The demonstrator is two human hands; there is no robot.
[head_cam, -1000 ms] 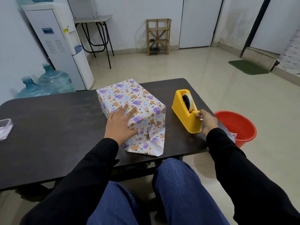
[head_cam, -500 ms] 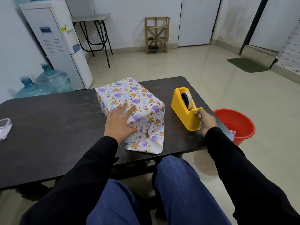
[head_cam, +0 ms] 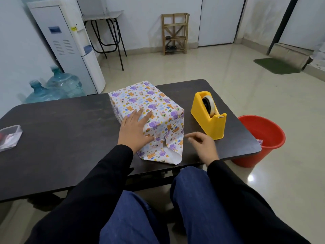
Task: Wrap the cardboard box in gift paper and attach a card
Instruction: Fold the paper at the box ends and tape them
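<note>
The right hand (head_cam: 204, 147) is blurred, so whether it pinches anything is unclear; the left edge cuts the plastic container (head_cam: 9, 138).

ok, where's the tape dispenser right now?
Head view: the yellow tape dispenser stands at the right end of the dark table, just right of the wrapped box, with the red bucket on the floor beyond it.

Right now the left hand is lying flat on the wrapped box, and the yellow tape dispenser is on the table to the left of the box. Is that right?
Not quite. The left hand does lie flat on the wrapped box, but the yellow tape dispenser stands on the table to the right of the box, as the head view shows.
</note>
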